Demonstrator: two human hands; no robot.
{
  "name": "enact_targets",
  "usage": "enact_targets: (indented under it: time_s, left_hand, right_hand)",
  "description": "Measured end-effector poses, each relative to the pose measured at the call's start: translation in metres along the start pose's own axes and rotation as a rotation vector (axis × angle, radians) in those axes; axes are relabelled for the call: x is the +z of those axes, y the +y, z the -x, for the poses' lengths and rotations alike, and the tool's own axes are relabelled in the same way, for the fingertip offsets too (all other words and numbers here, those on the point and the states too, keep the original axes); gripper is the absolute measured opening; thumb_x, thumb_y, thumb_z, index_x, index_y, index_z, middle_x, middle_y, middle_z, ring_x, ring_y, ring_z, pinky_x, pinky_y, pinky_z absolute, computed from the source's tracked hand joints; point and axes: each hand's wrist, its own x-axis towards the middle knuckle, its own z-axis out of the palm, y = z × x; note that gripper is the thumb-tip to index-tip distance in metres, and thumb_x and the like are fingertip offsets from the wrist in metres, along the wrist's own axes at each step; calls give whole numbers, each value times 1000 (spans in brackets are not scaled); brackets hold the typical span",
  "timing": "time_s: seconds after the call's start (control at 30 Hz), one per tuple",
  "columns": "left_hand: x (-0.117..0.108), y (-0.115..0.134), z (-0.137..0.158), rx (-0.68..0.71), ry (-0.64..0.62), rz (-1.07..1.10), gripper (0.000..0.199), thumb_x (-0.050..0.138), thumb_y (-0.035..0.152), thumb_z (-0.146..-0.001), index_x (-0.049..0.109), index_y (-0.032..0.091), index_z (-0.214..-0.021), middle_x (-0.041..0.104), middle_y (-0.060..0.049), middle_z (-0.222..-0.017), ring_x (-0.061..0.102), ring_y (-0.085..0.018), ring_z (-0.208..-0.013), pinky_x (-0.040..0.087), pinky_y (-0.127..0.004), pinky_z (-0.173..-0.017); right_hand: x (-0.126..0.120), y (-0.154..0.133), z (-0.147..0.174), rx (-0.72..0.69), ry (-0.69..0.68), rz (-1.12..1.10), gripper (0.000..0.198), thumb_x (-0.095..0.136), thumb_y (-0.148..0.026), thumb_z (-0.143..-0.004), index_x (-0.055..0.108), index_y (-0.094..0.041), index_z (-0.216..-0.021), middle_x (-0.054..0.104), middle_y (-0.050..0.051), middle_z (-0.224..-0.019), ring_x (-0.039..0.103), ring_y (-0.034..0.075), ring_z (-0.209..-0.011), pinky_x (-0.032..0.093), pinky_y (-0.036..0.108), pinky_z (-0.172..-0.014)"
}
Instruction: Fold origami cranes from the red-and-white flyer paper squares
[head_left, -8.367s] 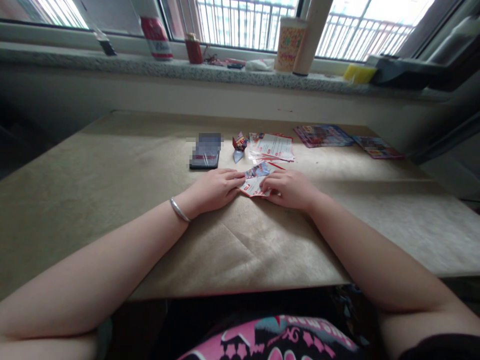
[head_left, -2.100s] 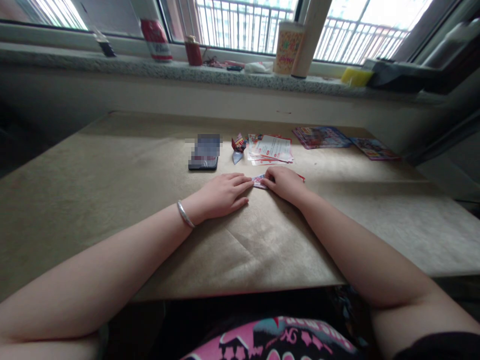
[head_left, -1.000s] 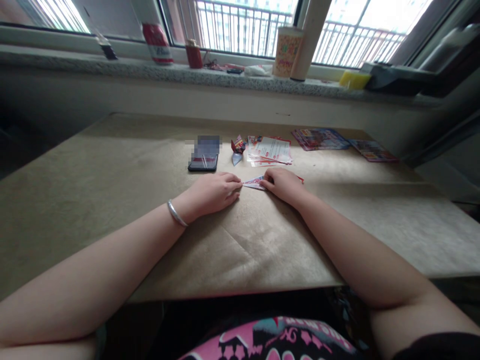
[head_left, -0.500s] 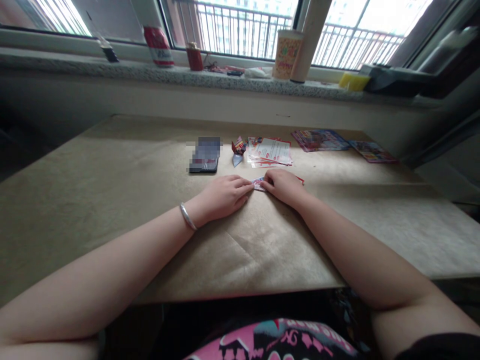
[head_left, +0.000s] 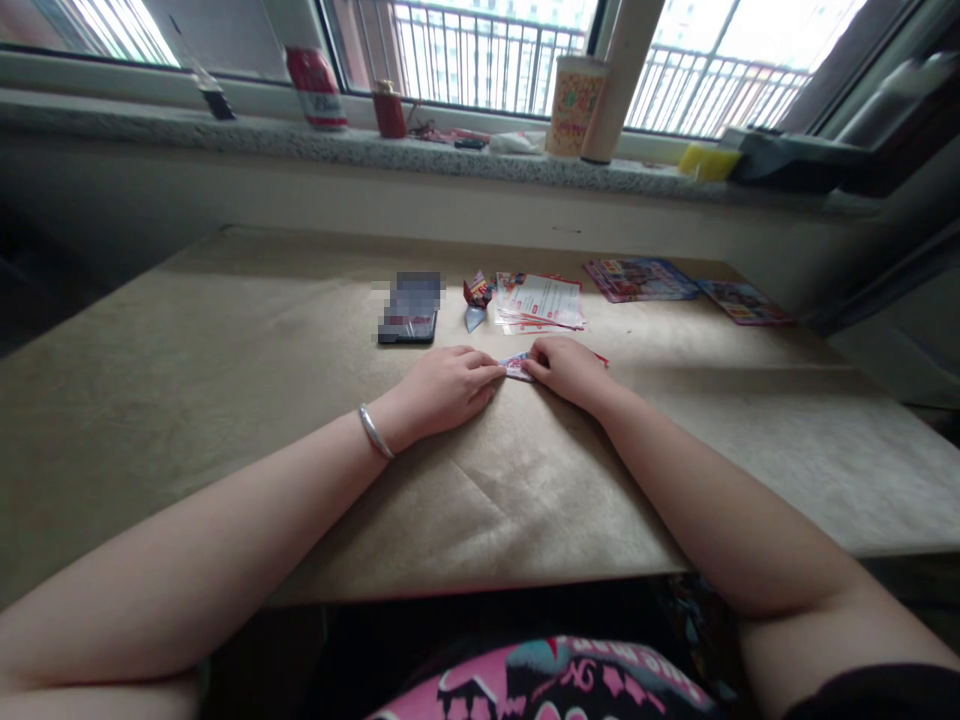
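Observation:
A small printed piece of folded paper [head_left: 517,367] lies on the table between my hands, its right part covered by my right hand with a red corner showing beyond. My left hand [head_left: 454,385], a silver bangle at the wrist, rests flat with fingers stretched and their tips on the paper's left end. Curled fingers of my right hand [head_left: 566,370] press and pinch the paper near its middle. Just beyond are a folded red-and-yellow paper piece [head_left: 477,292] with a grey tip and a stack of white printed cards with red edges [head_left: 541,300].
A phone [head_left: 411,310], partly blurred, lies left of the folded piece. Colourful printed sheets [head_left: 641,279] and another such stack [head_left: 746,302] sit at the back right. On the windowsill [head_left: 450,158] stand a red can [head_left: 315,88], a red lighter-like container [head_left: 389,110] and a patterned cup [head_left: 576,105].
Both hands stay at the paper almost unmoved. My right hand has shifted very slightly, and a bit more of the paper's printed face shows between the hands.

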Motion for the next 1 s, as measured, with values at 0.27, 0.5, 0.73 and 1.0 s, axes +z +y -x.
enact_targets:
  time_s: [0.27,0.5,0.73,1.0]
  left_hand:
    - [2,0,0,-6,16,-11,32,44,29,-98,68,20,-118,71,-8,-109,65,-21,-97,54,-35,-86]
    - [0,0,0,0,15,-29,32,44,28,-98,69,20,-116,71,-8,-109,65,-21,-97,54,-34,-83]
    - [-6,1,1,-17,3,-72,31,45,27,-97,71,19,-111,72,-8,-107,66,-21,-95,54,-33,-78]
    - [-8,1,1,-26,-15,-108,32,44,27,-97,72,19,-109,73,-7,-106,67,-21,-94,54,-33,-75]
  right_hand:
    - [3,1,-1,6,17,3,22,56,-39,-89,63,-21,-78,71,4,-87,61,18,-80,34,28,-64]
    - [2,1,1,6,21,2,21,56,-38,-89,63,-21,-78,71,5,-88,61,18,-81,34,28,-64]
    - [2,1,1,12,19,1,20,57,-38,-88,64,-21,-79,71,5,-88,59,18,-80,33,28,-63]
    - [1,1,2,0,20,-4,19,58,-37,-89,64,-21,-80,71,5,-89,60,18,-81,35,28,-64]
